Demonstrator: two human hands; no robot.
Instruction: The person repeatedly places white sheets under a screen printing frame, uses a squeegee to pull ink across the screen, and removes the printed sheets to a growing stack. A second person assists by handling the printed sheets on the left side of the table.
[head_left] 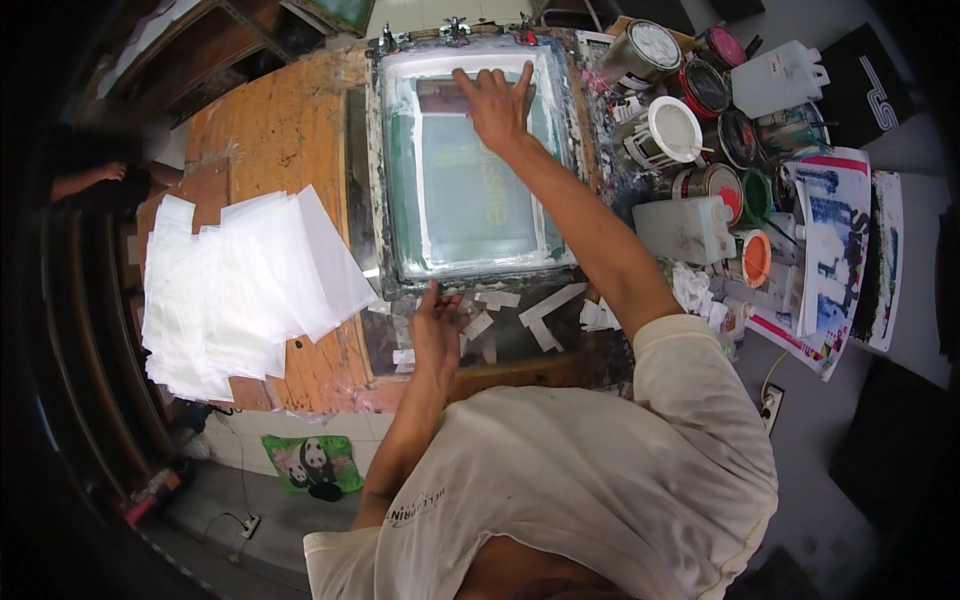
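A screen-printing frame (390, 230) lies in front of me, with a pale green mesh (450, 190) bordered by white tape and smears. My right hand (497, 110) reaches to its far end, fingers spread over a brown squeegee (433, 97) that lies crosswise on the mesh; the hand covers the squeegee's right part. At the near edge of the frame is my left hand (437, 328), palm turned up. Its thumb touches the frame's rim and the other fingers curl close by, partly hidden under the edge.
Clear plastic sheets (240, 290) lie fanned on the wooden table (280, 130) at left. Hinge clamps (456, 32) hold the frame's far edge. Paint cans (675, 130) and white jugs (685, 228) crowd the right. Tape scraps (540, 330) litter the near side. Another person's hand (113, 172) shows far left.
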